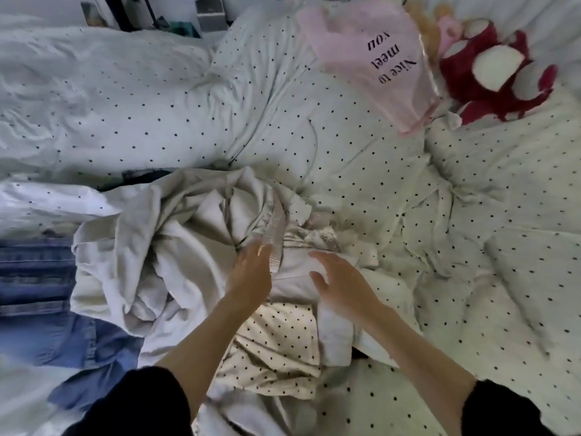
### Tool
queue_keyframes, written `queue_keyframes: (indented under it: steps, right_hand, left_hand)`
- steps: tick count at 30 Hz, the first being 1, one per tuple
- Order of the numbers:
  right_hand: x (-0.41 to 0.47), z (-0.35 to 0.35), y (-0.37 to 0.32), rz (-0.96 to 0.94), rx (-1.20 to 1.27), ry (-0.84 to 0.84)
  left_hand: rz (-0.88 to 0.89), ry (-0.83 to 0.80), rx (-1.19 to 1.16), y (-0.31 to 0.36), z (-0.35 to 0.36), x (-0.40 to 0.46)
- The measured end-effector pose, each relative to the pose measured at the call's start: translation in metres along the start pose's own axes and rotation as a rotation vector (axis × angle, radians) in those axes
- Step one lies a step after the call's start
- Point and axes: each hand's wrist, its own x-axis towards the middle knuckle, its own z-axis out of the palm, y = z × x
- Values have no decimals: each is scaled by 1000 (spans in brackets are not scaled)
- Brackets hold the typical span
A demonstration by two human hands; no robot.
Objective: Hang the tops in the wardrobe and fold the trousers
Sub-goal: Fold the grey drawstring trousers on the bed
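Unsorted laundry on bed; sorting barely begun.

Left hand (251, 275) and right hand (338, 284), fingers spread and gripping nothing, hover over the crumpled cream garment pile (176, 247) at the bed's (471, 247) near edge. Blue denim items (41, 297) lie at the left edge, a pink printed top (374, 61) near the far edge. Nothing appears hung or folded; all remains.

Both hands, left hand (251, 272) and right hand (338, 286), fingers extended, over crumpled white garment (176, 247) on dotted bedding (345, 158); jeans (34, 278) left.
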Motion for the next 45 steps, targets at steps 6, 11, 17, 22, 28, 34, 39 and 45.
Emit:
queue_keyframes:
  steps: [6,11,17,22,28,34,39,45]
  right_hand:
    - [48,29,50,-239,-144,-135]
    - [67,12,58,-221,19,-175]
    - [89,-49,12,-312,129,-65]
    - [96,-107,-53,-428,116,91]
    - [73,-172,-104,-293,492,217]
    - [35,-258,-121,-250,174,250]
    - [4,-285,-101,-135,-63,101]
    - [-21,-295,-104,-192,-190,282]
  left_hand:
    - [-8,184,350,-10,28,38]
    - [-62,271,89,-11,-1,38]
    - [47,514,-49,13,-110,25]
    - [196,595,-138,50,-223,0]
    - [295,712,-231,82,-323,-32]
    - [299,832,-359,110,-384,-68]
    - [319,980,-366,125,-438,-105]
    - [271,1007,-303,125,-457,-136]
